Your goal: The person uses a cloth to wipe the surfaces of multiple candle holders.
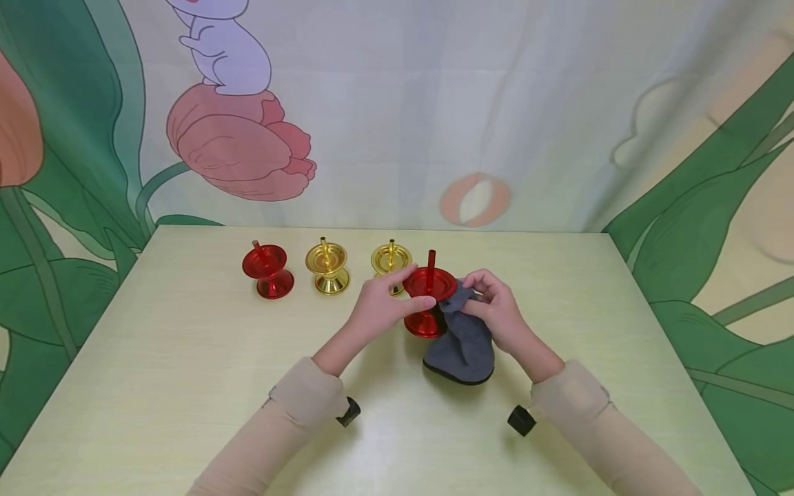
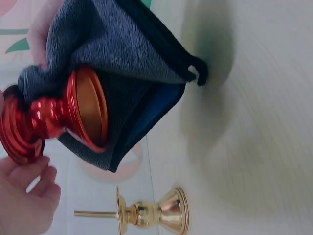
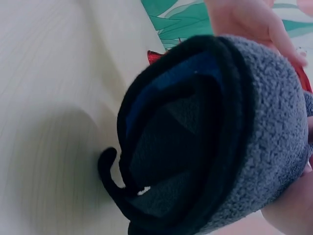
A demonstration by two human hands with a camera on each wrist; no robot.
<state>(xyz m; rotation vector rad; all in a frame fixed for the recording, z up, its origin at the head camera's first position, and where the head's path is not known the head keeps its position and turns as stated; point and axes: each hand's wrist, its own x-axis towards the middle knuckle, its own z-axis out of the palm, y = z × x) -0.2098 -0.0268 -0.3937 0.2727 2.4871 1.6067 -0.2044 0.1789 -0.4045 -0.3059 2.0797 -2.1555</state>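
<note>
My left hand [image 1: 380,308] grips a shiny red candle holder [image 1: 423,325] by the rim of its dish, fingers behind and thumb in front. The holder is lifted above the table; its hollow base [image 2: 90,110] shows in the left wrist view. My right hand [image 1: 501,315] pinches a grey cloth [image 1: 466,348] with dark edging and presses it to the holder's right side. The cloth's lower part hangs free, with a small black loop [image 2: 199,71] at one corner. In the right wrist view the cloth [image 3: 276,112] hides most of the holder.
Along the back of the pale table [image 1: 155,372] stand another red candle holder [image 1: 273,284], a gold one [image 1: 331,281] and a second gold one [image 1: 391,257], partly behind my left hand. A printed curtain [image 1: 397,124] hangs behind the table.
</note>
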